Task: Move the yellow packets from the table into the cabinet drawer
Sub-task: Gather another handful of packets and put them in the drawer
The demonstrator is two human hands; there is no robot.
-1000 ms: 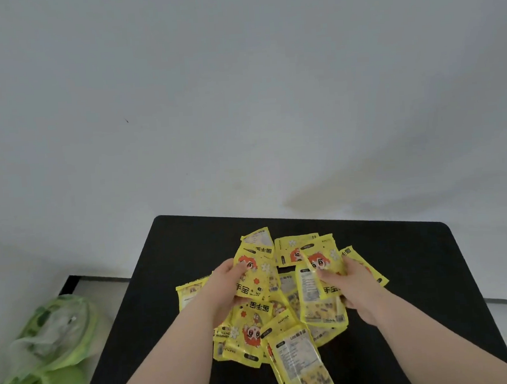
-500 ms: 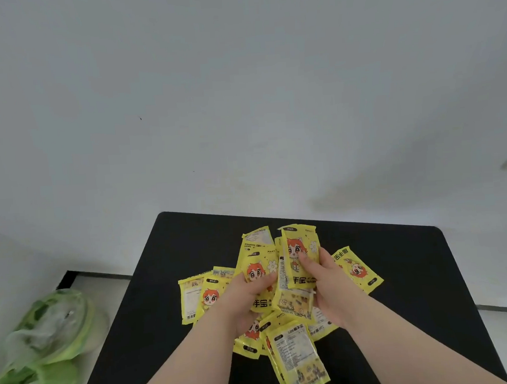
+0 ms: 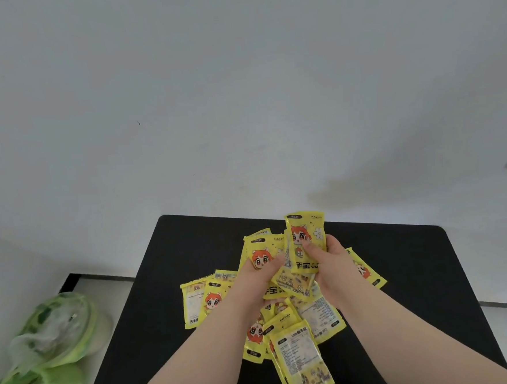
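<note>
Several yellow packets with a red-haired cartoon figure lie in a loose heap (image 3: pixel 299 350) on the black table (image 3: pixel 416 270). My left hand (image 3: pixel 252 279) grips a packet (image 3: pixel 261 251) near the heap's far side. Close beside it, my right hand (image 3: pixel 331 264) holds an upright packet (image 3: pixel 305 236) with more bunched under it. The two hands nearly touch above the heap. Loose packets lie to the left (image 3: pixel 200 300), to the right (image 3: pixel 365 271) and toward me. No cabinet drawer is in view.
A white wall stands behind the table. Green and clear plastic bags (image 3: pixel 44 350) sit on the pale floor at the lower left. A dark baseboard strip (image 3: pixel 71 281) runs along the wall to the left of the table.
Both hands have drawn together and lifted, gathering packets from the heap. The right hand's packet now stands upright and higher than before. The view has tilted slightly.
</note>
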